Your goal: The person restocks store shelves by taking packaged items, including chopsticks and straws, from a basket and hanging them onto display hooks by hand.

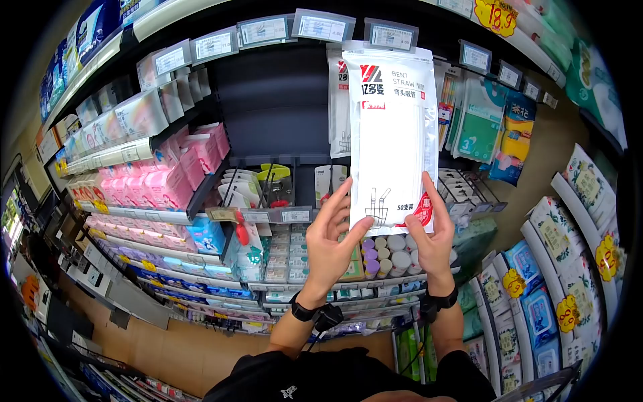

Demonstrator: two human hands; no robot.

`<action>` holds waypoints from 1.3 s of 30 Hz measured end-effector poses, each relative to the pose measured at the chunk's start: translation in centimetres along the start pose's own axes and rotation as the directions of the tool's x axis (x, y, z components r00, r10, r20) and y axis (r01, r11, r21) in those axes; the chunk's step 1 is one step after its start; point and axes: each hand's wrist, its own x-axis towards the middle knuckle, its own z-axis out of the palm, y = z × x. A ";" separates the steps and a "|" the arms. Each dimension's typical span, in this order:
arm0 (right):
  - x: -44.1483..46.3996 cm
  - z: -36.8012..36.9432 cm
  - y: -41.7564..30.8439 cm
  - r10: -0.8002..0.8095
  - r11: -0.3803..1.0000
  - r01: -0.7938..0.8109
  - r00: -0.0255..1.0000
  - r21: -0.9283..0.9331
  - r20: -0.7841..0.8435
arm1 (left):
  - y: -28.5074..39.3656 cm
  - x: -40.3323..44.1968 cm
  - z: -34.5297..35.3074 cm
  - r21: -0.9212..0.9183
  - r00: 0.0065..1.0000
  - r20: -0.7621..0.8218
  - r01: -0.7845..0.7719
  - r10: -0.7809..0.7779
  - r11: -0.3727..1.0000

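A white packet of bent straws [392,144] hangs upright in front of the shelf, its top edge just under the price tags. My left hand [333,234] grips its lower left corner, thumb on the front and fingers at the side and behind. On the lower right corner, my right hand [432,234] pinches it the same way, beside a red printed patch. Whether the packet is still on its hook cannot be seen. Partly behind it, to the left, is another similar packet [339,107]. Both wrists wear black bands with small devices.
Pink tissue packs [167,187] fill shelves on the left. Green packets [479,120] hang to the right of the straws. Below my hands stand small purple and white jars [400,261]. Curved shelves with wipes packs [536,315] line the right side, and a wooden floor [167,355] lies below.
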 end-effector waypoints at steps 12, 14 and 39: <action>1.6 -0.1 0.4 -0.018 0.999 0.019 1.000 -0.028 0.024 | -1.5 1.4 -0.3 -0.027 0.999 -0.007 -0.035 0.034 0.999; 1.7 -0.1 0.3 -0.009 0.999 0.010 0.999 -0.033 0.036 | -1.5 1.5 -0.3 -0.027 0.999 -0.005 -0.040 0.040 0.999; 9.3 2.5 8.2 0.177 0.982 -0.181 0.982 0.053 0.066 | 0.4 -4.1 -4.0 -0.013 1.000 0.024 -0.013 0.014 1.000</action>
